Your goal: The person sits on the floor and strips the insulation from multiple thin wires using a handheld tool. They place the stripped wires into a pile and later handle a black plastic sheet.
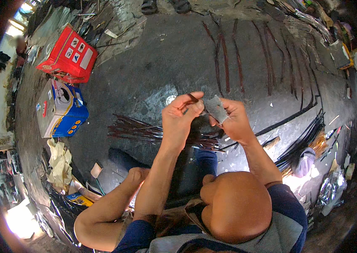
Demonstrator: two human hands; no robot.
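My left hand [180,117] is closed, with a thin dark brown strip [193,98] pinched between thumb and fingers. Right beside it, my right hand [236,120] grips a small grey sheet [217,109] with ragged edges; I cannot tell whether it is sandpaper or cloth. The two hands almost meet at the near edge of that sheet. Beneath and left of them lies a loose bundle of dark brown strips [138,130] on the grey floor mat [153,63]. My left forearm hides part of the bundle.
Several separate dark strips [226,63] lie side by side at the far right. A black bundle [298,145] rests near right, beside a plastic bag [332,185]. On the left stand a red box [71,55] and a blue box [67,109], with crumpled paper [59,164] nearer.
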